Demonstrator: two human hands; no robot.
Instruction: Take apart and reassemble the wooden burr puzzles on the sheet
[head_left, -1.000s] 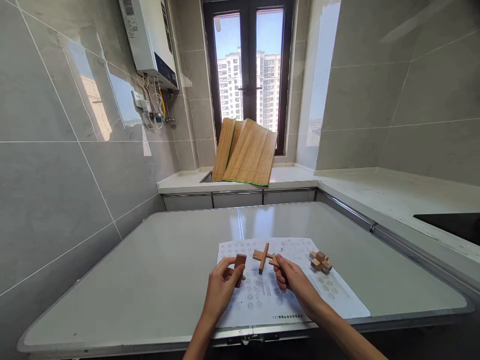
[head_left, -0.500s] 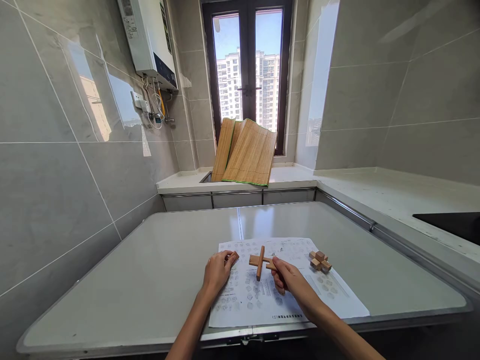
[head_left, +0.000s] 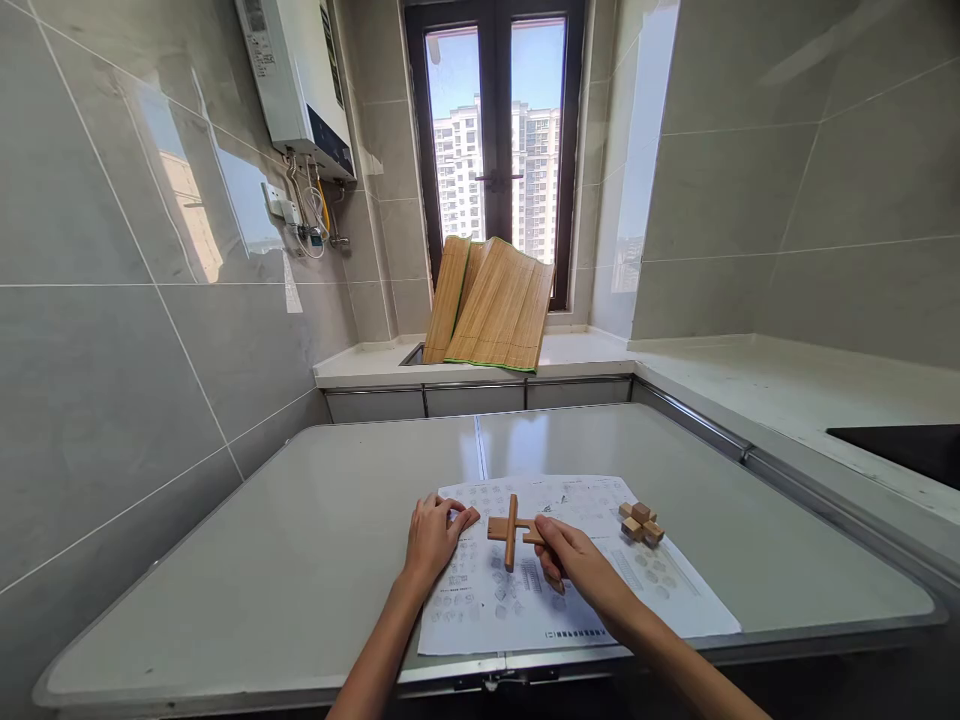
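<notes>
My right hand [head_left: 564,552] pinches the right end of some crossed wooden puzzle pieces [head_left: 498,528], with an upright stick [head_left: 511,533] running across a flat notched piece. They are held over the printed paper sheet [head_left: 525,625]. At the sheet's upper left, the fingers of my left hand [head_left: 435,532] are closed on a small wooden piece [head_left: 471,517]; only its tip shows past the thumb. An interlocked wooden block puzzle [head_left: 640,523] rests by the sheet's right edge, apart from both hands.
The sheet lies on a white folding table [head_left: 300,560] with a seam down its middle. Behind it, a bamboo mat [head_left: 501,305] leans on the counter [head_left: 585,348] below the window. A water heater [head_left: 296,80] hangs on the left wall, and a dark panel [head_left: 907,447] sits at right.
My right hand has moved a little left and down with the crossed pieces, turning them slightly. My left hand has barely shifted, still on its small piece. The block puzzle has stayed put.
</notes>
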